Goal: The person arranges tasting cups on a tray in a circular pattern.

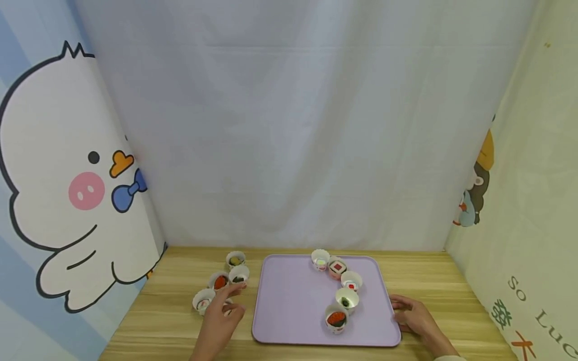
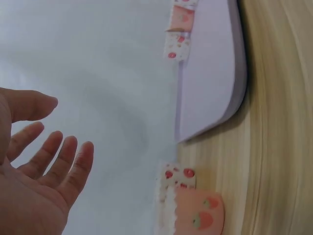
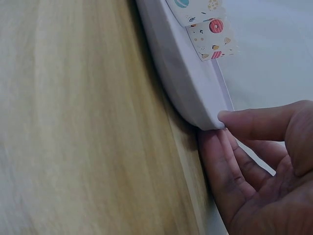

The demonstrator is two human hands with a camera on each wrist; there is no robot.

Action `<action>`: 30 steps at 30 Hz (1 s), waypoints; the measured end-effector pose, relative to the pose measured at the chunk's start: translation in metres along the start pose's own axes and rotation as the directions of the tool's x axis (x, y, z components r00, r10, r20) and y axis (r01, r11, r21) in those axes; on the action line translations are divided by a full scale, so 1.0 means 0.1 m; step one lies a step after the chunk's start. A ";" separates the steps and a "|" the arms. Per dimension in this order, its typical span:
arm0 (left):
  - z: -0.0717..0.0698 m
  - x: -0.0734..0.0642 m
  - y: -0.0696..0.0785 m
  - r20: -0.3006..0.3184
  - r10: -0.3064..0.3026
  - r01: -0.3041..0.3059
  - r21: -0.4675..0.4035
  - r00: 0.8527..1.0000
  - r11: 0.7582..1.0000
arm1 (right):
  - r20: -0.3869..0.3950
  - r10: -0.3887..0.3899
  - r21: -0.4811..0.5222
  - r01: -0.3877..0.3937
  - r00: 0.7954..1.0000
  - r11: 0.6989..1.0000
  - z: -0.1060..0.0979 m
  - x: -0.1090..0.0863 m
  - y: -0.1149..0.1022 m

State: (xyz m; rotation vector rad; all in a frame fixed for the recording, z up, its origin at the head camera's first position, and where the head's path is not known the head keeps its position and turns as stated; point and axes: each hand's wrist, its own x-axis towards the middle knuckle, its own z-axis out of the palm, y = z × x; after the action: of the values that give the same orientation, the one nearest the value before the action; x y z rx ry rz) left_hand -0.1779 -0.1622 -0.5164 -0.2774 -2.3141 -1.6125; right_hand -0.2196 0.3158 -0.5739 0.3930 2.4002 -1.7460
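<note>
My right hand (image 1: 416, 316) is at the right edge of a lilac tray (image 1: 289, 301). In the right wrist view, its thumb presses the tray's rim (image 3: 208, 110) and the fingers curl in against the edge from below. My left hand (image 1: 219, 321) hovers over the paper cups left of the tray; its fingers are loosely bent, with nothing between them in the left wrist view. Nearest to it are a cup with pale pink contents (image 1: 203, 304), a cup with an orange-red piece (image 1: 220, 282) and a white cup (image 1: 239, 275). One more cup is partly hidden behind the hand.
Several small cups with toy-like sushi pieces run down the tray's right half, from a floral cup (image 1: 320, 261) at the back to a red-topped cup (image 1: 336, 321) in front. Another cup (image 1: 236, 259) stands back left. A pale curtain (image 1: 289, 125) hangs behind the wooden table (image 1: 153, 321).
</note>
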 end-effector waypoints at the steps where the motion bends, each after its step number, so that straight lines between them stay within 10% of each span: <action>1: -0.04 0.00 0.00 -0.010 0.008 -0.007 0.012 1.000 1.000 | 0.003 0.000 -0.002 0.000 1.000 1.000 0.00 0.00 0.00; 14: -0.46 -0.04 -0.12 -0.113 -0.089 0.111 0.202 0.990 0.973 | 0.014 -0.009 0.001 0.009 1.000 1.000 -0.02 0.00 0.00; 30: -0.86 0.03 -0.50 -0.001 -0.221 0.213 0.262 0.975 0.941 | 0.001 -0.007 0.001 0.007 1.000 1.000 0.00 0.01 0.00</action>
State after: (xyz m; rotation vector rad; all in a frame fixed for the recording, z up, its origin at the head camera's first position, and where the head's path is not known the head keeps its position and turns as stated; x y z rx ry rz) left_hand -0.1851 -0.2605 -0.5320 0.0165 -2.6214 -1.3771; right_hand -0.2202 0.3160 -0.5746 0.3842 2.4035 -1.7494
